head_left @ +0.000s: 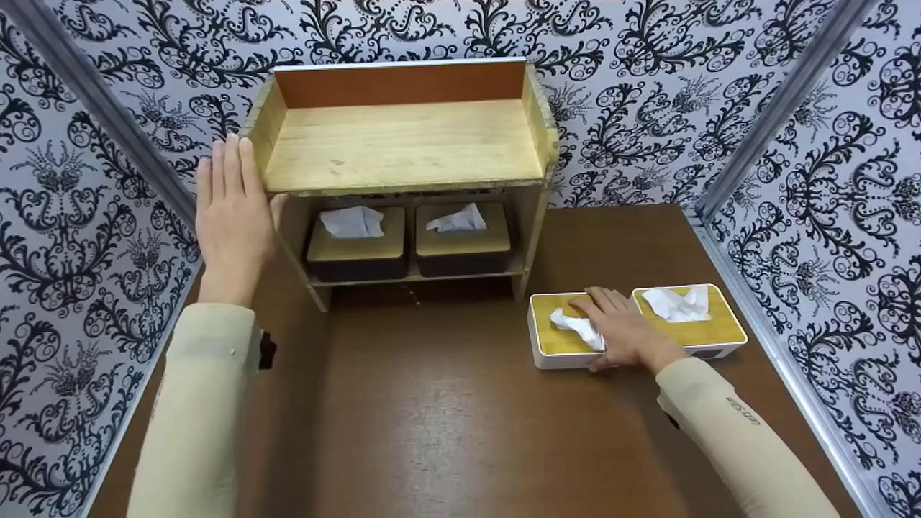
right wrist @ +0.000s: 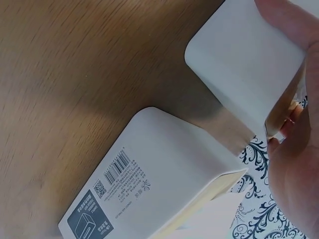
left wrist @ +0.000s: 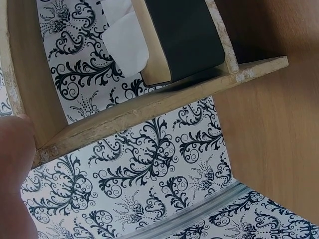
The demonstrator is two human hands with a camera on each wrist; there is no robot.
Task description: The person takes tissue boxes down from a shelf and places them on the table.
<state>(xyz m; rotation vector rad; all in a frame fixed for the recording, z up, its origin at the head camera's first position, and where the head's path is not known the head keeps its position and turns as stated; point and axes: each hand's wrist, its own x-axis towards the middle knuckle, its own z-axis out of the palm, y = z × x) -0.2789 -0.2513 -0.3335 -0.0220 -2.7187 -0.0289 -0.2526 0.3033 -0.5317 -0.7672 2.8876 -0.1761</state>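
Observation:
My left hand (head_left: 234, 216) lies with straight fingers along the left side of a small wooden shelf (head_left: 403, 147), its thumb at the front edge. On the right of the table, my right hand (head_left: 626, 334) grips a white tissue box (head_left: 565, 360) with a wooden lid, the thumb on the front wall and the fingers reaching over toward the back. A tissue pokes out of its lid. Beside it stands a second white tissue box (head_left: 709, 332), with a printed label (right wrist: 92, 219) facing the right wrist camera; a gap separates the two.
On the shelf's lower board sit two dark tissue boxes (head_left: 360, 269) with wooden lids, side by side. Patterned walls (head_left: 611, 93) enclose the brown table (head_left: 432, 432) at the back and both sides. A metal strip (head_left: 791, 367) runs along the right edge.

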